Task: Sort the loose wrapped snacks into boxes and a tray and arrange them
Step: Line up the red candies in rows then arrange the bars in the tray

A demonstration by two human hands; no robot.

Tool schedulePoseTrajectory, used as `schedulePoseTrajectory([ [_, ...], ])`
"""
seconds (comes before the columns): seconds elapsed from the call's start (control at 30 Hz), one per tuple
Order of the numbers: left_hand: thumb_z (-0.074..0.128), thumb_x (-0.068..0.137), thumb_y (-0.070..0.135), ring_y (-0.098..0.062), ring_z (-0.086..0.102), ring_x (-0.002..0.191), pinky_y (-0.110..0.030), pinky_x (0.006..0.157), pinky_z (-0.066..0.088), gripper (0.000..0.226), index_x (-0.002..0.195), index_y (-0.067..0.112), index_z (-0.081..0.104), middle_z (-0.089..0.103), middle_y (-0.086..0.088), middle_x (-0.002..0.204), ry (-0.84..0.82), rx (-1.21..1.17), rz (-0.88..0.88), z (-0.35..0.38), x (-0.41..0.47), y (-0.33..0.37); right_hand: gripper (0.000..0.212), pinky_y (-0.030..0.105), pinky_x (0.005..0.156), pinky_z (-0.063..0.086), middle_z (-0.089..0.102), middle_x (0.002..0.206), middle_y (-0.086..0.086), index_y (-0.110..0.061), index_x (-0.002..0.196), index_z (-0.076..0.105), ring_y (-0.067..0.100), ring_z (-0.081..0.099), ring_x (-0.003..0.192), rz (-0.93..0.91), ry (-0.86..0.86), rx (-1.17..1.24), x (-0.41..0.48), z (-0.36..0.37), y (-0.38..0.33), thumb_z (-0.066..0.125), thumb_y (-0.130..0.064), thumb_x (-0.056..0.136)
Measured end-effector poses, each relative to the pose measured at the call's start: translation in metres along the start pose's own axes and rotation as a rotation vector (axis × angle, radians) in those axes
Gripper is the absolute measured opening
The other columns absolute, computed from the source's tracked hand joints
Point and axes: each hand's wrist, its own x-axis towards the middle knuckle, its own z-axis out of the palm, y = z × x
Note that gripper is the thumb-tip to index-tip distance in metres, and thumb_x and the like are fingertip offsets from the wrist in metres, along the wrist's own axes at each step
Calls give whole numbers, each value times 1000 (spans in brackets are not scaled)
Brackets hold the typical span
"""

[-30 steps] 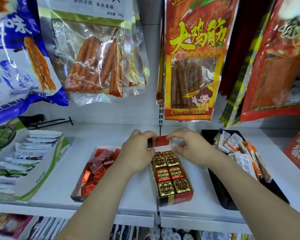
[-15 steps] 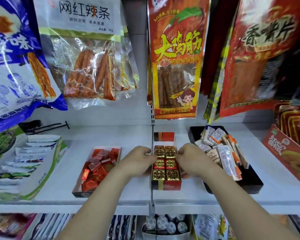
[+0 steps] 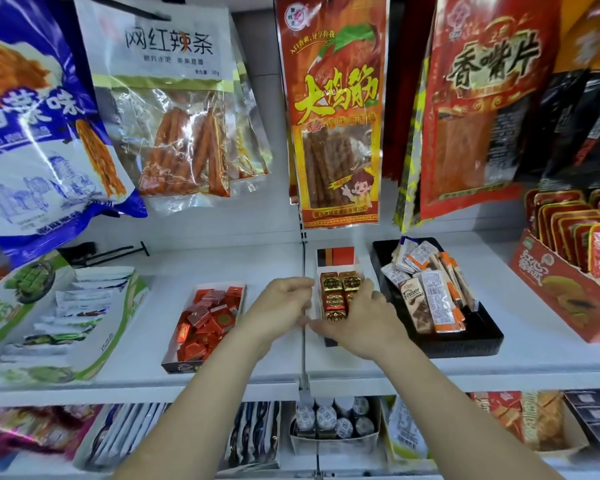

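A narrow red candy box point(image 3: 336, 258) with its flap standing up holds gold and red foil-wrapped squares point(image 3: 341, 283) in two rows. My left hand point(image 3: 283, 304) curls against the box's left wall. My right hand point(image 3: 359, 318) wraps over its front right part, thumb along the right side, and hides the front rows. To the left, an open box point(image 3: 181, 366) holds a loose heap of red wrapped squares point(image 3: 208, 317). To the right, a black tray point(image 3: 471, 344) carries several long wrapped bars point(image 3: 433, 299).
All of it sits on a white shelf point(image 3: 222, 384). A green-and-white display box point(image 3: 49, 323) stands at far left and a red display box point(image 3: 551, 292) at far right. Large snack bags point(image 3: 333, 126) hang close above. A lower shelf holds more packs.
The view has risen and shifted. My right hand slid from the box's right side over its front end. My left hand stays at the left wall. The flap stands free.
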Motion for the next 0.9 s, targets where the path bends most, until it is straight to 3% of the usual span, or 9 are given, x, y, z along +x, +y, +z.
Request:
schedulePoseTrajectory([
  [0.07, 50, 94, 14, -7, 57, 106, -24, 97, 43, 33, 123, 21, 62, 61, 6, 123, 162, 282, 90, -20, -1, -6, 110, 42, 97, 44, 43, 134, 17, -6, 144, 14, 36, 44, 122, 4, 30, -10, 1, 2, -1, 69, -63, 67],
  [0.13, 55, 89, 24, -7, 55, 105, -23, 91, 40, 33, 121, 27, 61, 58, 10, 124, 352, 629, 143, -44, -7, -17, 99, 41, 91, 47, 48, 126, 16, -7, 139, 17, 36, 49, 115, -14, 51, 3, 3, 2, -3, 70, -53, 69],
  [0.23, 59, 79, 53, -30, 30, 134, -48, 102, 35, 69, 139, 29, 38, 34, -3, 147, 469, 922, -119, -73, -11, -44, 87, 38, 83, 48, 53, 114, 14, -8, 132, 24, 34, 54, 106, -35, 80, 57, 7, 4, -9, 70, -46, 69],
  [0.27, 61, 74, 60, -34, 23, 136, -53, 103, 32, 83, 143, 29, 27, 24, -6, 151, 431, 911, -233, -75, -11, -51, 86, 38, 81, 48, 53, 113, 14, -7, 132, 25, 34, 54, 105, -32, 85, 72, 10, 5, -11, 70, -46, 70],
  [0.33, 65, 68, 62, -37, 30, 131, -52, 102, 37, 97, 144, 27, 17, 25, -12, 145, 367, 856, -313, -77, -8, -63, 82, 38, 78, 49, 55, 109, 13, -9, 130, 28, 34, 56, 102, -36, 91, 99, 14, 11, -18, 69, -46, 70],
  [0.43, 68, 67, 51, -36, 43, 117, -45, 94, 44, 94, 141, 27, 15, 38, -12, 129, 392, 826, -270, -79, -5, -68, 74, 36, 73, 46, 57, 107, 11, -12, 124, 33, 33, 56, 101, -52, 117, 99, 19, 23, -31, 69, -45, 69],
  [0.6, 69, 64, 49, -34, 43, 117, -43, 93, 45, 96, 141, 27, 16, 39, -11, 127, 385, 800, -262, -83, -4, -68, 77, 36, 74, 51, 60, 105, 9, -12, 127, 35, 30, 58, 98, -126, 154, 78, 27, 43, -49, 67, -51, 68],
  [0.77, 69, 62, 47, -30, 45, 115, -39, 92, 46, 98, 142, 29, 16, 40, -7, 125, 269, 857, -242, -90, -19, -71, 75, 35, 74, 52, 63, 105, 6, -15, 126, 41, 26, 61, 96, -188, 130, 136, 42, 51, -64, 68, -58, 70],
  [0.9, 71, 57, 48, -24, 47, 115, -40, 96, 47, 106, 145, 34, 13, 40, -1, 127, 124, 906, -160, -96, -36, -76, 75, 29, 82, 47, 56, 119, 4, -23, 134, 41, 20, 56, 102, -287, 62, 304, 49, 51, -69, 76, -46, 73],
])
